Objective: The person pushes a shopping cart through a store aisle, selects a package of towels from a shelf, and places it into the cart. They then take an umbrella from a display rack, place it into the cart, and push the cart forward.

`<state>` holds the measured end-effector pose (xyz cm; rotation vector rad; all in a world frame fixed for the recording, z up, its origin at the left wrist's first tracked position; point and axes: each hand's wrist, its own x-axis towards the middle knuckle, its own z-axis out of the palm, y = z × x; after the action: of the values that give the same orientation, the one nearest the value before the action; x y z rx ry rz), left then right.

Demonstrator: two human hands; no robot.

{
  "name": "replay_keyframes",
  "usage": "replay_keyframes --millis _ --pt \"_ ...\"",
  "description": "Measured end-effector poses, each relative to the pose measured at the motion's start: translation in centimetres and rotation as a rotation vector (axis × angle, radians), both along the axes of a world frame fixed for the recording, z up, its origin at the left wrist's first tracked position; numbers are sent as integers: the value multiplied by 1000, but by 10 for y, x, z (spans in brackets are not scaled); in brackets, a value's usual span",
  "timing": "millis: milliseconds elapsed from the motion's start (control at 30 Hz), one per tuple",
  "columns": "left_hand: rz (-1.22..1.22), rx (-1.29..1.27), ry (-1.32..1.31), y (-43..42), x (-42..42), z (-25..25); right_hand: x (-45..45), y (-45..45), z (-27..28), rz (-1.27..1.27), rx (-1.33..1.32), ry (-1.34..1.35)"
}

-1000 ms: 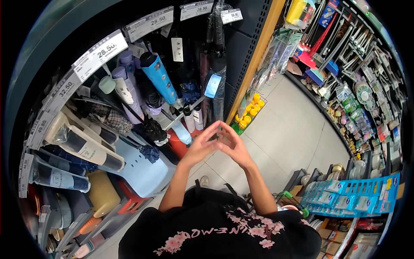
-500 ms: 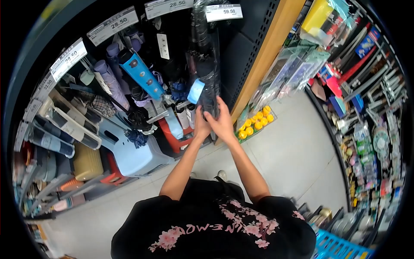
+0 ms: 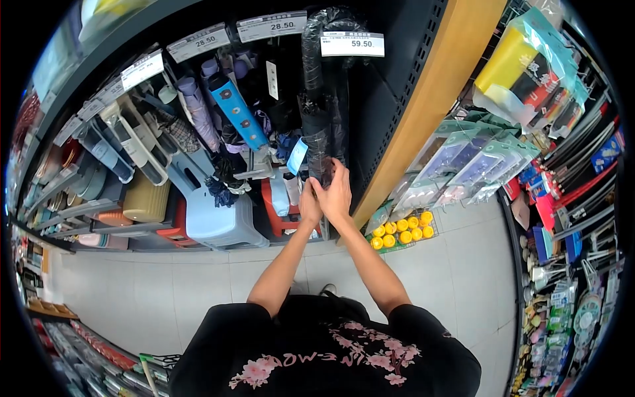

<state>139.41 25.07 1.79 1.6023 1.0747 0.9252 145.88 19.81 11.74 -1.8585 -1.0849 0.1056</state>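
Note:
A long black umbrella (image 3: 319,132) in clear plastic wrap hangs upright at the shelf front, its curved handle at the top behind a price tag (image 3: 352,45) reading 59.50. A light blue label (image 3: 297,156) sticks out from its left side. My left hand (image 3: 309,206) is closed round the umbrella's lower part from the left. From the right, my right hand (image 3: 336,194) wraps the same part, its thumb pointing towards the left hand. Left of them hang other folded umbrellas, among them a purple one (image 3: 197,112) and a blue one with bear faces (image 3: 238,114).
A wooden post (image 3: 423,99) edges the shelf on the right. Beyond it hang packaged goods (image 3: 476,165) above a crate of yellow-capped items (image 3: 402,231). A light blue plastic stool (image 3: 221,215) stands below on the left. Tiled floor (image 3: 192,284) runs beneath me.
The view has shifted, showing more floor and the aisle at the lower left. Both hands stay on the umbrella's lower part, and the blue label has turned a little.

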Motion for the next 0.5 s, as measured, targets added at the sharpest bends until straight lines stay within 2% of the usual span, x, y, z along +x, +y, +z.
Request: replay_keyframes --millis 67,167,233,267,367,500 --pt "20 -21 71 -2 -8 8 0 3 1 27 19 4" --pt "107 76 118 -2 -20 3 -2 8 -1 110 89 -39" --pt "84 35 154 -9 -33 47 -7 12 1 198 138 165" --pt "52 -3 190 -11 -37 62 -7 12 2 207 138 160" --pt "92 103 105 -12 -47 62 -11 12 13 277 158 237" --pt "42 59 -57 -17 -62 70 -24 1 36 312 193 291"
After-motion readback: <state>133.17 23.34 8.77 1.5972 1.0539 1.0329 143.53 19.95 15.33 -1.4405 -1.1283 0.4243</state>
